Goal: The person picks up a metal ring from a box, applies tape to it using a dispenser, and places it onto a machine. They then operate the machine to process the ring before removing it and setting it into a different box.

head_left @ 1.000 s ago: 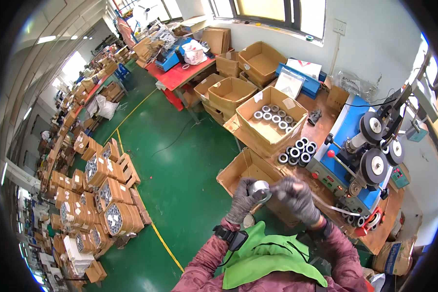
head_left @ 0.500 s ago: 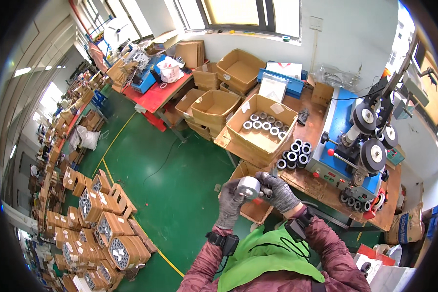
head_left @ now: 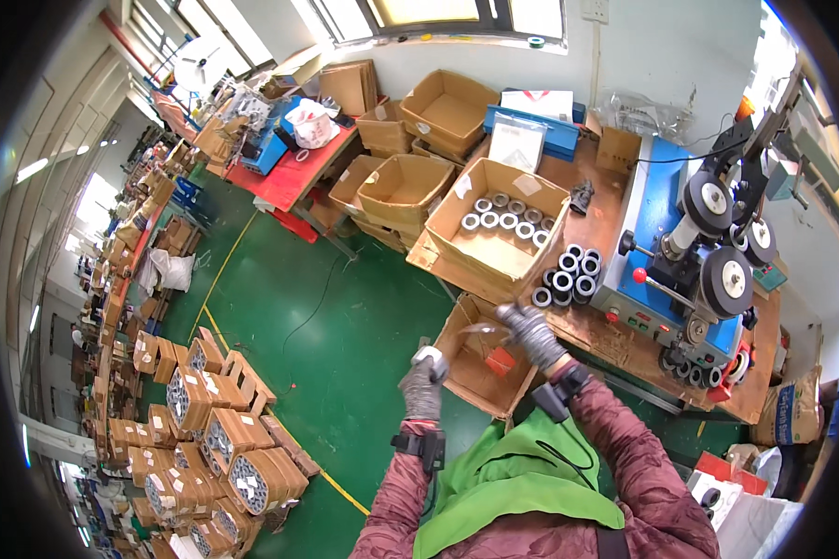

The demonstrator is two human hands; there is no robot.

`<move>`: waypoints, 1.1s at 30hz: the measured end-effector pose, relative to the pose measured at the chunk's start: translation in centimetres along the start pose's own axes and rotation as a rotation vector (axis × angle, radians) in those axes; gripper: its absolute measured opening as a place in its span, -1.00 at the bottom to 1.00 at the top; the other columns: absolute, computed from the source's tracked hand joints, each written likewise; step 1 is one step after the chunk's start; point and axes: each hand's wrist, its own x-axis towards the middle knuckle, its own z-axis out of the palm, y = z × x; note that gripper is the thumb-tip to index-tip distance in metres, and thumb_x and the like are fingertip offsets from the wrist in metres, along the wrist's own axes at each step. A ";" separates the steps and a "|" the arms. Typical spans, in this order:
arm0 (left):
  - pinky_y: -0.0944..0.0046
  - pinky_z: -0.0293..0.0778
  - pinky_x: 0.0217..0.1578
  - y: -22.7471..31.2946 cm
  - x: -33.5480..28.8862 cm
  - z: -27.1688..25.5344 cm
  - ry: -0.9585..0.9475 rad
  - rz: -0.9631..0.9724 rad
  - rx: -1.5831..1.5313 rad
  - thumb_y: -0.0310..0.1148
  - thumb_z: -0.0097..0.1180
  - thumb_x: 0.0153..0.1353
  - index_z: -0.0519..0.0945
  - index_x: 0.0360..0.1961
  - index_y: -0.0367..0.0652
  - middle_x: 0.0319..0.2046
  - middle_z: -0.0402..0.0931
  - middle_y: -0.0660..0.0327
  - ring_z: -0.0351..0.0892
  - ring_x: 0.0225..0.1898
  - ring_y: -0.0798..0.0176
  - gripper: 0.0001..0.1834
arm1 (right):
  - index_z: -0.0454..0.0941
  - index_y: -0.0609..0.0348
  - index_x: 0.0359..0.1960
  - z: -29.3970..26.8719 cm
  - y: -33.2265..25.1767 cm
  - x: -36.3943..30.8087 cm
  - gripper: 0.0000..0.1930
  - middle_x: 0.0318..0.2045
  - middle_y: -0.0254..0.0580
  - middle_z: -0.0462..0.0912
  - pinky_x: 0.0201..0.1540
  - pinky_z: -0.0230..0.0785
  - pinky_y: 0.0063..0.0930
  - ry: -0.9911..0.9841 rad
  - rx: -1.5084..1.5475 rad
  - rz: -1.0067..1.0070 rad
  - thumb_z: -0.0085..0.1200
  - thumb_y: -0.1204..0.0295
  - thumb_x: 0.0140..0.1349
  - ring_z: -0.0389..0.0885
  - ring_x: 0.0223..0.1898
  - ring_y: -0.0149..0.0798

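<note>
My left hand (head_left: 420, 387), in a grey glove, is closed round a grey-white roll (head_left: 429, 358) left of the low open carton. Over that carton's right rim, my gloved right hand (head_left: 531, 335) has its fingers together, slightly smeared by motion. A thin translucent strip (head_left: 480, 329) stretches leftward from its fingertips. The low carton (head_left: 459, 377) has a red piece (head_left: 501, 361) inside. Ring-shaped rolls (head_left: 508, 221) lie in rows in the carton (head_left: 438, 233) on the bench. More dark rolls with pale rims (head_left: 563, 279) are stacked beside that carton.
A blue machine (head_left: 643, 279) with black wheels (head_left: 724, 282) stands on the wooden bench (head_left: 597, 347) at right. Empty cartons (head_left: 403, 186) are stacked behind. A red table (head_left: 294, 177) is farther left. Boxes on pallets (head_left: 224, 438) stand on the green floor at left.
My hands have parted: the left moved left and down with the roll, the right moved up, drawing a thin strip. The low carton's inside and red piece now show.
</note>
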 end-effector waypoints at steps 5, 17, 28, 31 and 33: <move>0.04 0.60 -0.32 0.4 2.8 -6.1 0.406 0.018 0.072 -0.36 0.27 -0.07 0.46 -0.18 -0.36 -0.25 0.43 0.03 0.48 -0.24 0.06 -0.56 | 0.41 0.05 -0.04 -11.6 4.8 4.7 -0.52 -0.43 -0.34 0.56 -0.72 0.26 -0.54 0.331 -0.155 -0.175 -0.02 -0.03 0.16 0.39 -0.60 -0.46; 0.03 0.60 -0.32 1.6 2.4 -7.2 0.481 0.078 0.070 -0.38 0.28 -0.05 0.44 -0.14 -0.40 -0.20 0.43 -0.01 0.50 -0.23 0.03 -0.54 | 0.38 0.09 -0.32 -5.0 6.7 -1.0 -0.61 -0.65 -0.29 0.49 -0.76 0.19 -0.57 -0.092 -0.159 0.215 -0.15 -0.01 0.24 0.25 -0.80 -0.46; 0.07 0.54 -0.25 0.0 -2.6 -1.3 0.111 0.007 0.181 -0.37 0.15 0.03 0.49 -0.22 -0.36 -0.27 0.44 0.09 0.48 -0.24 0.12 -0.68 | 0.41 0.11 -0.28 4.6 8.3 -3.6 -0.68 -0.59 -0.33 0.47 -0.73 0.24 -0.63 -0.465 0.190 0.592 -0.12 0.10 0.27 0.25 -0.76 -0.54; 0.10 0.54 -0.24 -0.2 -2.8 -1.6 0.080 -0.002 0.258 -0.37 0.13 0.05 0.49 -0.20 -0.37 -0.27 0.45 0.10 0.48 -0.25 0.15 -0.68 | 0.42 0.10 -0.32 5.6 7.6 -3.8 -0.71 -0.60 -0.36 0.45 -0.71 0.27 -0.63 -0.466 0.194 0.586 -0.11 0.13 0.28 0.28 -0.73 -0.55; 0.11 0.53 -0.24 -0.5 -2.9 -2.0 0.068 -0.004 0.307 -0.37 0.12 0.05 0.49 -0.19 -0.37 -0.26 0.46 0.11 0.49 -0.25 0.17 -0.67 | 0.42 0.09 -0.39 5.8 8.3 -3.7 -0.73 -0.61 -0.39 0.41 -0.70 0.27 -0.63 -0.329 0.153 0.499 -0.08 0.16 0.27 0.29 -0.73 -0.54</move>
